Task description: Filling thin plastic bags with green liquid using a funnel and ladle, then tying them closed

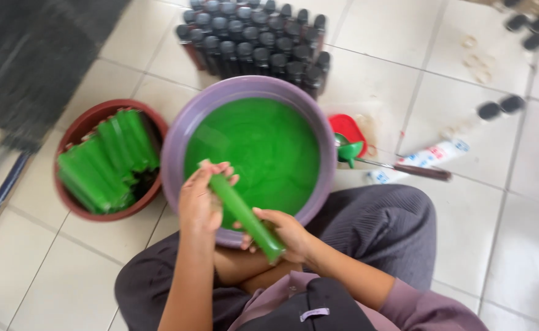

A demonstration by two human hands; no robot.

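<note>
- Our left hand [199,202] has its fingers [217,168] curled around the upper end of a long green tube [245,214], gripping it near the tip.
- Our right hand [285,233] wraps the lower end of the same tube, fingers closed on it, thumb lying along its side.
- The tube is filled with green liquid and slants from upper left to lower right, held between both hands over the near edge of the basin.
- Just beyond the hands sits a round purple basin [171,141] full of bright green liquid [263,147]; our left hand overlaps its near rim.
- Left of the basin, touching or almost touching it, we see a brown bowl [67,138] packed with more green filled tubes [107,162], lying side by side.
- Behind the basin stands a tight cluster of dark bottles [254,40] with black caps, upright on the tiled floor [453,245].
- Right of the basin we see a red funnel-like piece [346,129] and a green ladle [350,150] whose dark handle runs off to the right, beside a white wrapper [429,158].
- A few loose black caps [499,107] lie well apart on the floor at the far right.
- Our knees in grey trousers [386,227] frame the basin from below.
</note>
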